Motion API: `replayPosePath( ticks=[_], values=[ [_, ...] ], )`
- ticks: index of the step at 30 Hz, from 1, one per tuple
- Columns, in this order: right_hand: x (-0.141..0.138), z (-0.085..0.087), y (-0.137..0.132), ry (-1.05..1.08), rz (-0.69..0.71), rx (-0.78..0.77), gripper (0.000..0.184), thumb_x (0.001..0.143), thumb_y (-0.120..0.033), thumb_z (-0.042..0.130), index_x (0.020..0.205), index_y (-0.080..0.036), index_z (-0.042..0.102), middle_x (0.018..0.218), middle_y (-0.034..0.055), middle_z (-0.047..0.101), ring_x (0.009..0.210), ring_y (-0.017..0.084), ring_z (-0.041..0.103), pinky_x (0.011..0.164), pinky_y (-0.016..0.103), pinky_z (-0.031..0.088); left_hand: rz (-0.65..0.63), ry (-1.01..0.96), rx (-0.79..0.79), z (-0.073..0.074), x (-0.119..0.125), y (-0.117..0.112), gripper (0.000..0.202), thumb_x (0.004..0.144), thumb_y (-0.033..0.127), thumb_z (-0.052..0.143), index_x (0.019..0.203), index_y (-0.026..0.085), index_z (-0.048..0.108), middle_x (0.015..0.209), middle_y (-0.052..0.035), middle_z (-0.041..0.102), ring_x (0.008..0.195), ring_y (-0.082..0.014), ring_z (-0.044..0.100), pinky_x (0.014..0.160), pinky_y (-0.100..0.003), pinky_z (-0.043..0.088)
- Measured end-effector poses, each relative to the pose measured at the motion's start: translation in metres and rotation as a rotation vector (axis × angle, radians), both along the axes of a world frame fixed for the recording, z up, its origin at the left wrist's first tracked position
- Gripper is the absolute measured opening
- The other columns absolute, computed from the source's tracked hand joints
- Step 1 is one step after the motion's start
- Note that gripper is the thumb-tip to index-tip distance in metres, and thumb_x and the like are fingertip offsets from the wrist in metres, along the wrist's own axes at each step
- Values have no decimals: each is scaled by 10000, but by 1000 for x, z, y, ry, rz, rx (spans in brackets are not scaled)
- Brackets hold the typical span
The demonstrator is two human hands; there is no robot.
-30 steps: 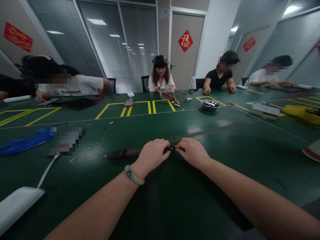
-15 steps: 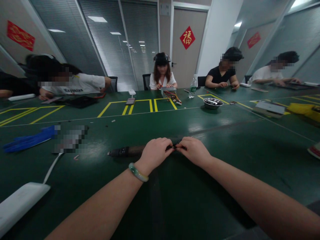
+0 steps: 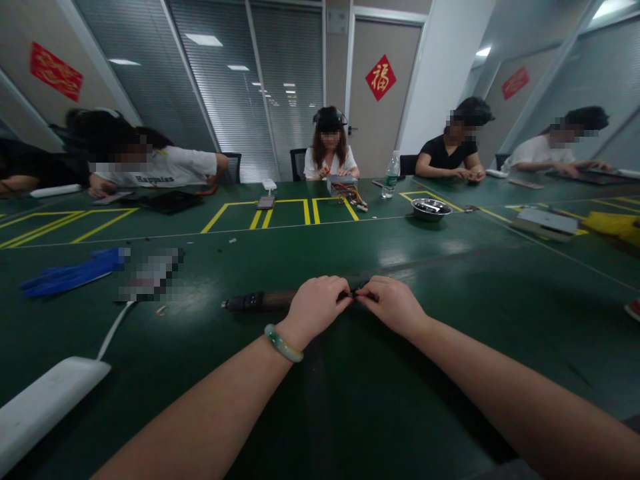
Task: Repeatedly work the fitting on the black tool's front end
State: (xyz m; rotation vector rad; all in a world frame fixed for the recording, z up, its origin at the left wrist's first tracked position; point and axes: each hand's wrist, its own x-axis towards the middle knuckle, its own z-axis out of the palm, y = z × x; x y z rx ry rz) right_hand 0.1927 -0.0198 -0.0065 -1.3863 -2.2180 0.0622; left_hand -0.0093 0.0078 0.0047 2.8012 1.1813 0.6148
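Note:
A long dark rod-shaped tool lies on the green table, its tip pointing left. My left hand, with a green bangle on the wrist, is closed around the tool's right part. My right hand is closed in a pinch on the tool's right end, fingertips almost touching those of the left hand. What sits between the fingertips is too small to make out.
A white device with a cable lies near left; a blue glove further left. A metal bowl, a water bottle and a wired part stand further back. Several people sit around the table.
Both hands stay together on the tool with hardly any movement. The view has shifted slightly, so everything sits a little further right and up in the picture.

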Motion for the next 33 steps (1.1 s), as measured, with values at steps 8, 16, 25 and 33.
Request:
replayPosePath(
  ticks=[8, 16, 25, 33],
  values=[
    [4, 5, -2, 23, -24, 0, 36, 843, -233, 646, 838, -215, 677, 811, -13, 620, 742, 124, 559, 662, 253, 404, 26, -9, 2, 1, 0, -1, 157, 872, 373, 593, 934, 230, 601, 903, 0, 630, 846, -185, 590, 752, -324, 442],
    [3, 3, -2, 29, -2, 1, 52, 850, -235, 638, 817, -208, 666, 806, -6, 617, 740, 130, 556, 673, 260, 405, 27, -2, 13, -1, 0, 1, 172, 868, 386, 595, 917, 221, 599, 897, -5, 634, 851, -190, 589, 754, -328, 441],
    [5, 7, -4, 21, -26, -5, 41, 843, -227, 641, 832, -203, 672, 818, -7, 620, 741, 120, 564, 666, 254, 412, 28, -9, -12, 3, -1, -2, 175, 891, 386, 559, 937, 223, 602, 925, -7, 633, 857, -179, 589, 756, -318, 451],
    [-1, 4, -5, 5, -22, -16, 51, 849, -236, 634, 838, -203, 671, 810, -1, 620, 739, 127, 568, 673, 263, 420, 33, -15, -15, 3, 0, -2, 176, 881, 384, 576, 913, 214, 606, 900, -6, 637, 849, -183, 597, 763, -321, 459]
  ],
)
